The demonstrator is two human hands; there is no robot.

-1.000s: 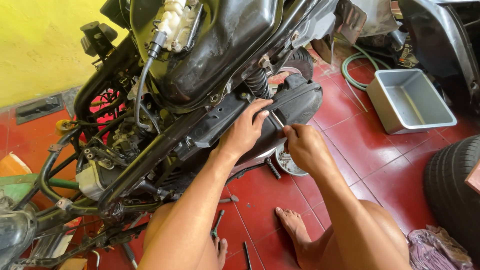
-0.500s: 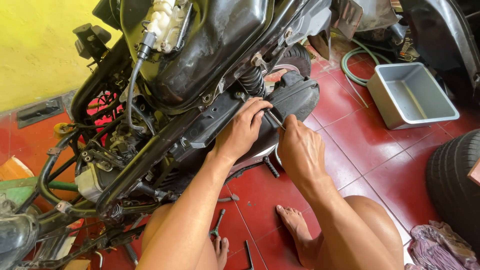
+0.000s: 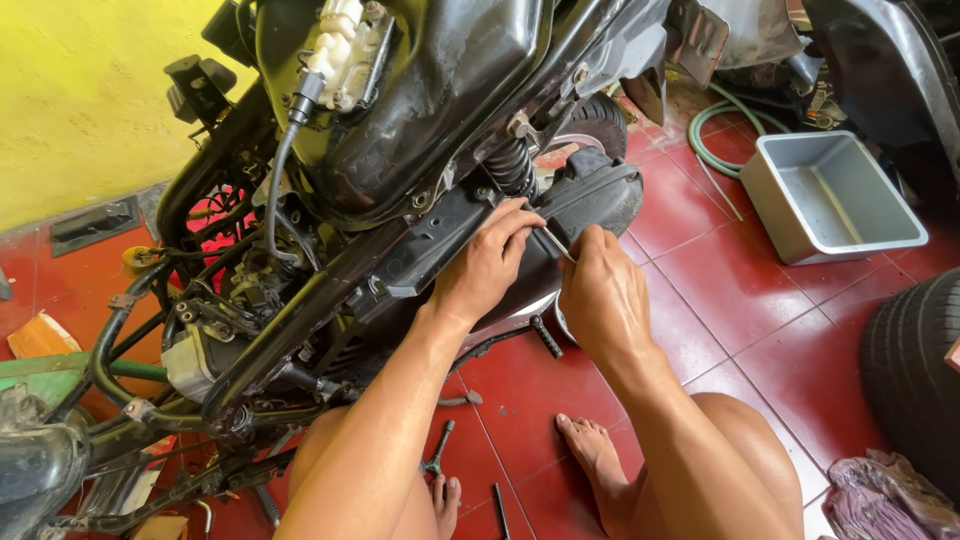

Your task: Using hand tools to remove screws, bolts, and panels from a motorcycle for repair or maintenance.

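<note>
While the left hand [image 3: 487, 268] rests on the black engine cover [image 3: 560, 215], the right hand's [image 3: 603, 292] grip is closed on a thin metal tool [image 3: 553, 243] just above it, cover still mounted, work seemingly midway.

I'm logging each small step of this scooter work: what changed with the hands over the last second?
Little changed. The right hand shifted slightly toward the left hand, both closing around the thin metal tool at the black engine cover. Nothing was picked up or let go. The grey tray, tyre and tools on the red floor stayed put.
</note>
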